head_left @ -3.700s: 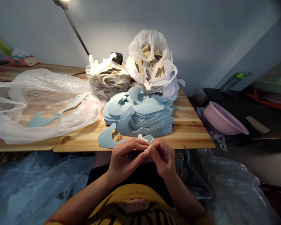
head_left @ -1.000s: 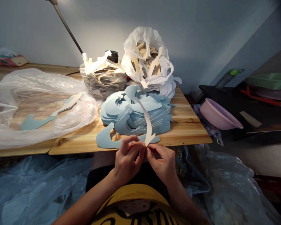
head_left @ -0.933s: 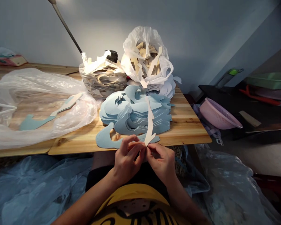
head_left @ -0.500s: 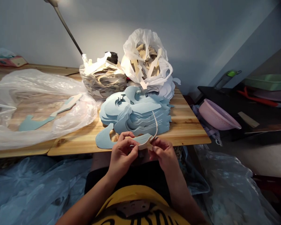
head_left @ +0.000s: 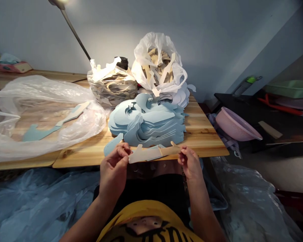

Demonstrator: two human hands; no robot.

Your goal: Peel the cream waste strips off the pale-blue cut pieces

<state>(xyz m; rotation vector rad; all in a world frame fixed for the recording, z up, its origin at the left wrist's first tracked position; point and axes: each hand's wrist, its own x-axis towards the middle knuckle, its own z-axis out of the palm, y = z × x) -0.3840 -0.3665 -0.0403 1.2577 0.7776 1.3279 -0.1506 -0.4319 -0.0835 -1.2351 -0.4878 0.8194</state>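
Observation:
My left hand (head_left: pixel 115 164) pinches the left end of a flat cut-out strip (head_left: pixel 146 154), cream on this side. At its other end, my right hand (head_left: pixel 191 162) grips a beige section (head_left: pixel 169 150), which meets the cream part at a seam. The strip is stretched level between both hands at the table's front edge. Beside my left fingers lies a light-blue cut-out piece (head_left: pixel 113 144), partly hidden by the hand. Just beyond the strip is a stack of light-blue cut-out pieces (head_left: pixel 154 122) with curved edges.
A clear plastic bag (head_left: pixel 12 148) spreads over the table's left, with a joined blue-and-cream piece (head_left: pixel 73 112) on it. Behind the stack stand two bags of cut pieces, one bag (head_left: pixel 111 84) left and another bag (head_left: pixel 143 50) right. A pink basket (head_left: pixel 237 124) sits at right.
My hands have moved apart, drawing the strip out straight and turning its cream face up. The thin, curling pale strand that stood up by my right hand no longer shows.

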